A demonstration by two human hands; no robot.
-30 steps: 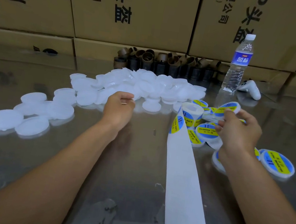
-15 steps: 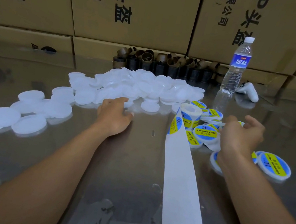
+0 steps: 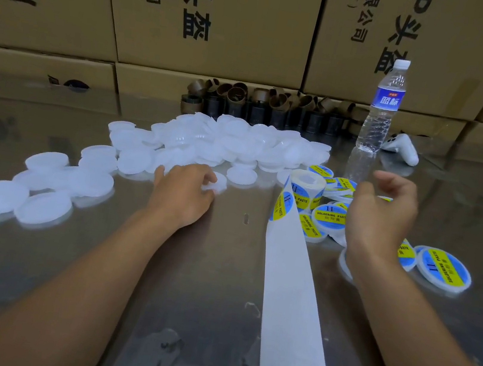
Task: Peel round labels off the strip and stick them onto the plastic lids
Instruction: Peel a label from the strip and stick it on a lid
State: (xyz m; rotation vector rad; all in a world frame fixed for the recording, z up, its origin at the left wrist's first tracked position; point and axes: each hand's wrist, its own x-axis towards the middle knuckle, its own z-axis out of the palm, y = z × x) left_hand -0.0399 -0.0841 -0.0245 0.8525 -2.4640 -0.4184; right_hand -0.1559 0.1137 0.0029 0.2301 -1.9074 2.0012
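Left hand (image 3: 182, 194) lies low on the table (image 3: 220, 273), fingers curled over the near edge of one plain lid (image 3: 218, 182) and gripping it at the fingertips; how firm the hold is I cannot tell. Right hand (image 3: 382, 218) hangs raised above the labelled lids (image 3: 330, 219), fingers loosely bent, holding nothing. The label roll (image 3: 307, 186) stands between the hands; its bare backing strip (image 3: 291, 300) runs toward the person, and the next label (image 3: 281, 203) sits where the strip leaves the roll. The lid pile (image 3: 224, 145) lies just behind the left hand.

Judged risks: the fingertip hold is shallow and the steel looks slick, so the lid could skid away or drag neighbours with it; a one-handed peel could tug the light roll over; a half-lifted label could fold onto itself or land off-centre; the water bottle (image 3: 382, 110) stands near the right hand, so a quick reach could knock it.
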